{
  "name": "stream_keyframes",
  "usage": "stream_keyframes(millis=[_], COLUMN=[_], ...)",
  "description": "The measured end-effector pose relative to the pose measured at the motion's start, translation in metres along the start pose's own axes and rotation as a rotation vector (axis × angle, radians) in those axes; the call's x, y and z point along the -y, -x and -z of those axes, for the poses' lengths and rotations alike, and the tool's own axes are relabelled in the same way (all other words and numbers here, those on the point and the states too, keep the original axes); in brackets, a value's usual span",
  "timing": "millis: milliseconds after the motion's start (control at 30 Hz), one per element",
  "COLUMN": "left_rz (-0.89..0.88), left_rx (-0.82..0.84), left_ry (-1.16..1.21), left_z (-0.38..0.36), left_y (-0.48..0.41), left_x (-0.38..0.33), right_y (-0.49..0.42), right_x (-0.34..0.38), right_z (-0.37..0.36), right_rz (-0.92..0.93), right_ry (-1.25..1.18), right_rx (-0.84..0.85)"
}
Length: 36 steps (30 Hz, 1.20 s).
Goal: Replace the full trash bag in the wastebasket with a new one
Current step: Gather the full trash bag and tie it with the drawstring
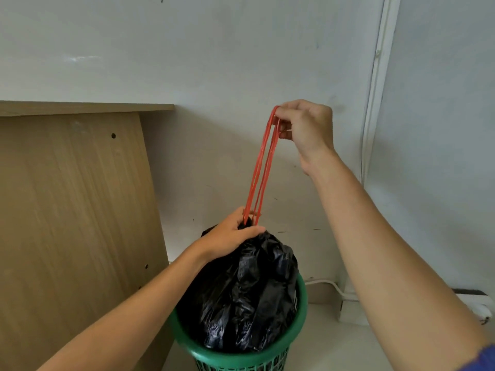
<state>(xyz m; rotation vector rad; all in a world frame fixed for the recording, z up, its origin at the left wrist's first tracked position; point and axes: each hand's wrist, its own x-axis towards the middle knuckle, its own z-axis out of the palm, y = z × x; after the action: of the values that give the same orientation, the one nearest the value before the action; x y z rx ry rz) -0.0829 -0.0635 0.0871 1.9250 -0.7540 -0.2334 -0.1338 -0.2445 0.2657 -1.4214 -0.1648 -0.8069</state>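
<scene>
A full black trash bag (251,295) sits in a green plastic wastebasket (301,309) at the bottom centre. Its neck is gathered tight, and red drawstrings (261,170) run taut from the neck up and to the right. My left hand (230,236) grips the gathered neck of the bag from the left. My right hand (305,127), raised above and to the right, pinches the top loops of the drawstrings. The lower part of the basket is cut off by the frame's edge.
A wooden desk side panel (75,223) stands close to the left of the basket. A pale wall (214,49) is behind. A white cable (334,286) and a white block (353,309) lie on the floor at the right corner.
</scene>
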Motion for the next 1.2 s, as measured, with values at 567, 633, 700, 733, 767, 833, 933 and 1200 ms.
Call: stream_keyframes(millis=[567,633,700,733,767,833,933,1200], left_rz=[0.048,0.005,-0.048,-0.078,-0.111,-0.118,0.003,0.073], left_rx=[0.117,0.085,0.060,0.044,0.028,0.005,0.030,-0.255], left_ry=[0.066,0.053,0.072,0.110,0.171,0.305,0.537,0.816], left_z=[-0.017,-0.014,-0.010,-0.010,-0.008,-0.004,0.002,0.007], left_y=[0.015,0.014,0.015,0.015,0.015,0.016,0.017,0.002], left_x=[-0.006,-0.008,-0.010,-0.012,-0.013,-0.014,-0.014,-0.004], right_y=[0.001,0.000,-0.003,-0.004,-0.006,-0.008,-0.009,-0.007], right_x=[0.018,0.013,0.007,0.003,-0.002,-0.010,-0.020,-0.037], right_z=[0.007,0.009,0.014,0.018,0.022,0.033,0.052,0.078], right_rz=[0.040,0.051,0.029,0.003,-0.031,-0.106,-0.195,-0.220], right_ry=[-0.045,-0.066,-0.035,-0.003,0.025,0.046,0.045,0.490], right_rx=[-0.185,-0.235,-0.226,-0.191,-0.156,-0.128,-0.104,0.095])
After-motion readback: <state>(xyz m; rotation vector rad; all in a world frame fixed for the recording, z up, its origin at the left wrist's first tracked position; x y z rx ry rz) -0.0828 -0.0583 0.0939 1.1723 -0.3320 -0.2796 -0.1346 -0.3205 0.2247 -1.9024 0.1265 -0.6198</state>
